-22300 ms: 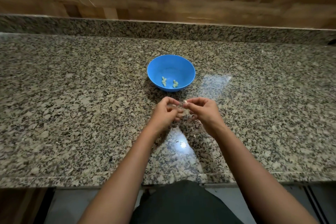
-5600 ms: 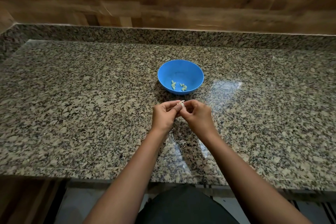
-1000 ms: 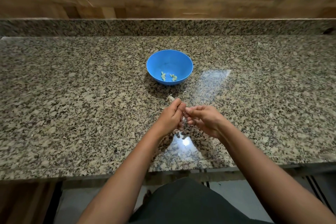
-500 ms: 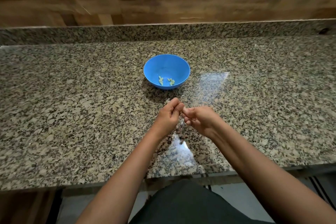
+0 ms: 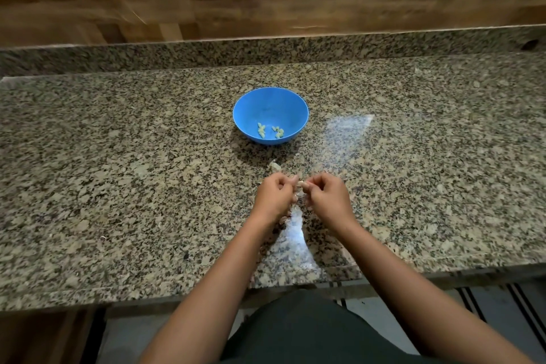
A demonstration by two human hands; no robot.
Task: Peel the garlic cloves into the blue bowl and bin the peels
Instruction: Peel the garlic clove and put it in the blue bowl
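Mid-peel, the left hand [image 5: 273,198] and right hand [image 5: 326,198] pinch what seems a garlic clove [image 5: 300,184] between them, which next needs stripping and dropping into the blue bowl [image 5: 270,105].

The worktop [image 5: 118,186] is speckled stone in brown, black and grey. It has a low stone edge along the far side. A blue bowl [image 5: 270,103] stands on it near the middle. Just on the near side of the bowl lies a small pale garlic piece [image 5: 274,166]. Tiny pale scraps [image 5: 161,225] lie further left. Two patches of the stone shine with light.
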